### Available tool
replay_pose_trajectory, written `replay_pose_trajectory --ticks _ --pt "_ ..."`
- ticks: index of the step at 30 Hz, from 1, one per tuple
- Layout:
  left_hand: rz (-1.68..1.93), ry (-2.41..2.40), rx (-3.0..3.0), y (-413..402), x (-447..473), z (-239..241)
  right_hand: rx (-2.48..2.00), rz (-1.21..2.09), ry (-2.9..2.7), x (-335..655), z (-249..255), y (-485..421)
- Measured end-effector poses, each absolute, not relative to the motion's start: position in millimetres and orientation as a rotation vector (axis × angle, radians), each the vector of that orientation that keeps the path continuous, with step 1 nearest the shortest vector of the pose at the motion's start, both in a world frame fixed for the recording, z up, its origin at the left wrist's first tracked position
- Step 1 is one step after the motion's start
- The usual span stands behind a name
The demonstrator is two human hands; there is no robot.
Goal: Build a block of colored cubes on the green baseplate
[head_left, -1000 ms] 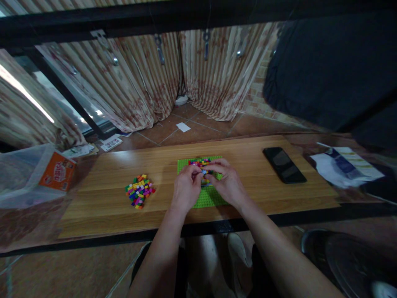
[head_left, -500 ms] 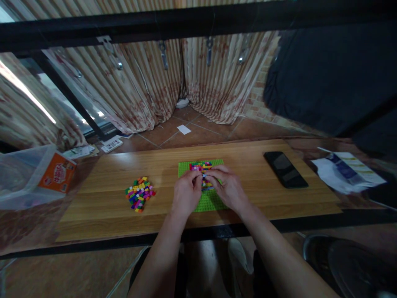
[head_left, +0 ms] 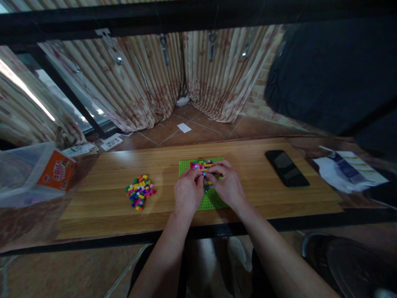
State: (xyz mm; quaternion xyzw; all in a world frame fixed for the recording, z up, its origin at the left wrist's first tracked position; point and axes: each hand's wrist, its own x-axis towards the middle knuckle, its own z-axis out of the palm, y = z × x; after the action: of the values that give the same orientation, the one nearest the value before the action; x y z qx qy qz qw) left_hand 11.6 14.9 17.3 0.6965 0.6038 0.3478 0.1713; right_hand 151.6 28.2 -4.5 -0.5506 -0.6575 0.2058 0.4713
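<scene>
Left hand (head_left: 187, 191) and right hand (head_left: 228, 186) are meeting fingertip to fingertip over the flat green studded baseplate (head_left: 212, 201), mid-table. Their fingers are curling onto its patch of small multicoloured bricks (head_left: 200, 165). I can't tell whether either is pinching one. A loose pile of colourful bricks (head_left: 140, 191) is lying well to the left.

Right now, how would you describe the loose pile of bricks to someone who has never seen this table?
Find the long wooden table. Left of the green baseplate at its middle, where the left hand and right hand work, lies the loose pile of bricks. Unlike the bricks fixed on the baseplate, it is a many-coloured heap lying on bare wood, touched by no hand.
</scene>
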Motion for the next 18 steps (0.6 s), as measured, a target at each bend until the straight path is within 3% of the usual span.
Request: replay_pose_trajectory --ticks 18 --pt "0.912 1.895 2.085 10 24 17 -1.405 0.73 -1.309 152 -18 38"
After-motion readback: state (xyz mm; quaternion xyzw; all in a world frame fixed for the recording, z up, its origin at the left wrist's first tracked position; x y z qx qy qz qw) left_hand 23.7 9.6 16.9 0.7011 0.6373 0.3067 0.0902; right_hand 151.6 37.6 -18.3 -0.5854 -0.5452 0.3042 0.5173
